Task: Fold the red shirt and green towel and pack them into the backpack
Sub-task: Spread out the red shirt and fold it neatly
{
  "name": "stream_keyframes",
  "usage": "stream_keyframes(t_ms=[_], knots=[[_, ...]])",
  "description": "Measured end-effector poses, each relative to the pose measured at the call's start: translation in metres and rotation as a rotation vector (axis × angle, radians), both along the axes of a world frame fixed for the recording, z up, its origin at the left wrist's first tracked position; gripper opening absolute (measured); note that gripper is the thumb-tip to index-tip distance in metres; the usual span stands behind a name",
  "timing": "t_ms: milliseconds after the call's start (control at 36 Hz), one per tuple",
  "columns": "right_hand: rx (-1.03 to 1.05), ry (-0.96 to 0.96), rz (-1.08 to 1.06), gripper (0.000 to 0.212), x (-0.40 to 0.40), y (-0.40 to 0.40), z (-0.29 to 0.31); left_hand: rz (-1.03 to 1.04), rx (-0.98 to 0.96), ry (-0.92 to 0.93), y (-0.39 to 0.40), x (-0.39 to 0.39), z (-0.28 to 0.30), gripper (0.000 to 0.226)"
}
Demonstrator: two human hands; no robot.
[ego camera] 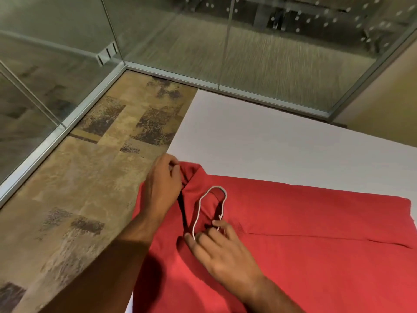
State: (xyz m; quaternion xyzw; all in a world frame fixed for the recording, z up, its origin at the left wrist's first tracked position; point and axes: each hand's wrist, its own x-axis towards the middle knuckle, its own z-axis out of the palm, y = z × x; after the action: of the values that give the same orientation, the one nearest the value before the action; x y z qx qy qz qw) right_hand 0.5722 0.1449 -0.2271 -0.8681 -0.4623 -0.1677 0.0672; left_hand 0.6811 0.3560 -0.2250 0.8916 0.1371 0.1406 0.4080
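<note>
The red shirt [304, 233] lies spread on the white table [259, 136], its left part hanging over the table's left edge. A white-trimmed collar [209, 208] loops near the middle. My left hand [161, 188] pinches a bunched corner of the shirt at the table's left edge. Spread fingers of my right hand [223, 251] press flat on the fabric just below the collar. A fold line runs across the shirt to the right. Neither the green towel nor the backpack is in view.
Patterned brown carpet [90, 177] covers the floor left of the table. Glass partition walls in metal frames [158, 71] stand behind and to the left. A beige wall [383, 98] rises at the right.
</note>
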Motion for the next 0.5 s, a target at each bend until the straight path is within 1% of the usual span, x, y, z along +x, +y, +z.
stream_keyframes(t_ms=[83, 139, 194, 250, 306, 361, 417, 444, 500], knots=[[-0.034, -0.037, 0.06, 0.032, -0.014, -0.003, -0.008, 0.152, -0.158, 0.014, 0.001, -0.035, -0.006, 0.017], [-0.041, -0.055, 0.094, 0.032, -0.02, -0.005, -0.015, 0.207, -0.271, 0.054, -0.005, -0.052, -0.009, 0.009], [-0.035, -0.068, 0.116, 0.034, -0.023, -0.008, -0.02, 0.231, -0.322, 0.1, -0.016, -0.063, -0.008, 0.006], [-0.035, -0.072, 0.129, 0.034, -0.023, -0.01, -0.019, 0.229, -0.325, 0.165, -0.028, -0.069, -0.003, 0.02], [-0.026, -0.064, 0.113, 0.033, -0.024, -0.011, -0.018, 0.22, -0.278, 0.217, -0.035, -0.072, -0.002, 0.033], [0.07, 0.012, 0.002, 0.032, -0.026, -0.011, -0.016, 0.214, -0.222, 0.272, -0.038, -0.071, -0.002, 0.041], [0.244, 0.183, -0.22, 0.04, -0.027, -0.006, -0.012, 0.201, -0.163, 0.309, -0.037, -0.07, -0.002, 0.046], [0.322, 0.282, -0.34, 0.046, -0.025, -0.003, -0.008, 0.187, -0.121, 0.301, -0.037, -0.07, -0.001, 0.045], [0.421, 0.476, -0.536, 0.054, -0.018, 0.006, 0.001, 0.138, -0.064, 0.228, -0.039, -0.072, 0.003, 0.038]])
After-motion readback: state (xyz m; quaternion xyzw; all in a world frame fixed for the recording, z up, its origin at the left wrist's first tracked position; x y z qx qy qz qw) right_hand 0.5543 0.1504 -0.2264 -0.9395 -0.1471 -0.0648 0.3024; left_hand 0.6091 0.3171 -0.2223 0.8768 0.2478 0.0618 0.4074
